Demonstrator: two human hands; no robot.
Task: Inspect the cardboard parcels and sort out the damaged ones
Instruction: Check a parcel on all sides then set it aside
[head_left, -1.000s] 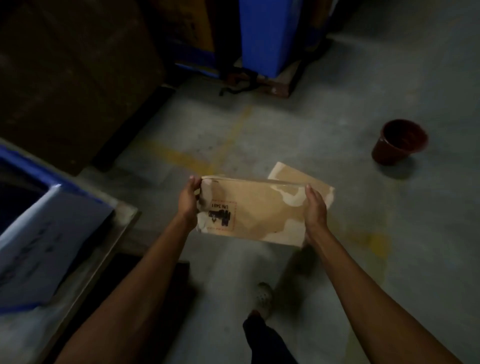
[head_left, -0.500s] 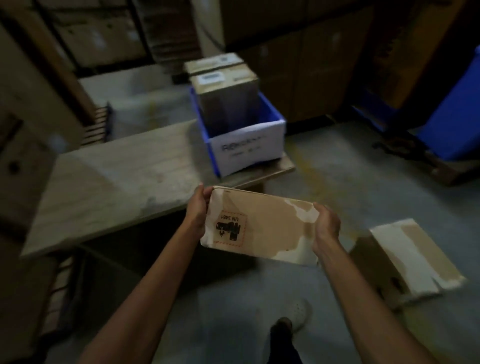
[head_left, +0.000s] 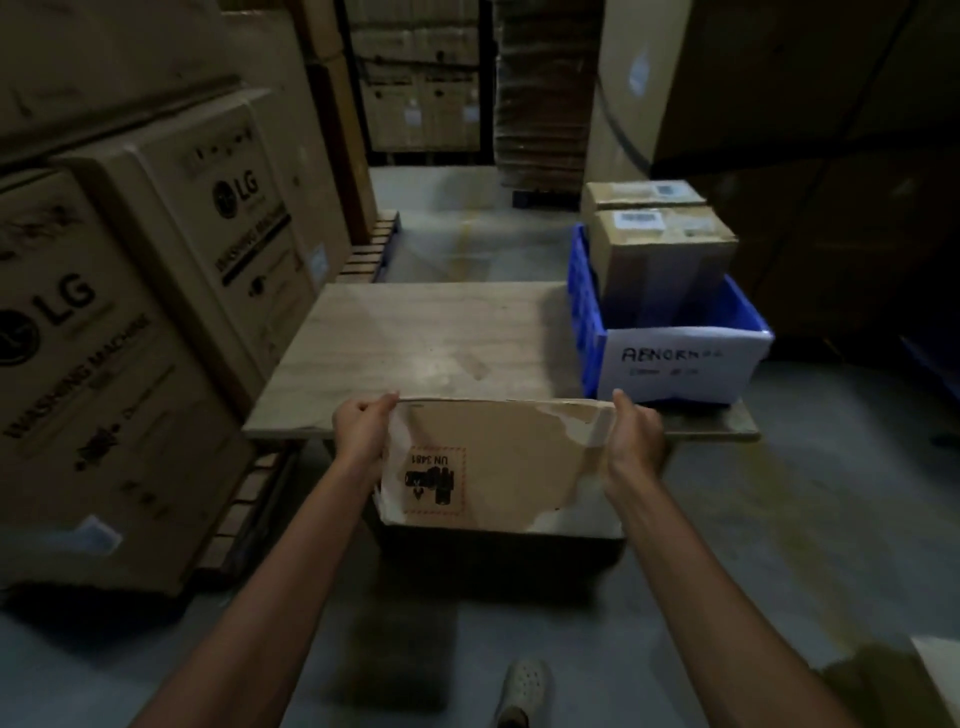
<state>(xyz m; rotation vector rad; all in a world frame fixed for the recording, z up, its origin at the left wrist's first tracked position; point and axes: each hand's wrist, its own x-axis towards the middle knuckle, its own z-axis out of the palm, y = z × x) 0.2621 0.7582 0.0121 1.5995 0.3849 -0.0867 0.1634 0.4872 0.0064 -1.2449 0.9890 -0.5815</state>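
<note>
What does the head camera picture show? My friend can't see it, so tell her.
A left hand and a right hand hold a torn cardboard parcel by its ends before a wooden table. On the table's right a blue bin, its paper sign starting ABNORM, holds a brown box. Big LG cartons stand stacked at left.
</note>
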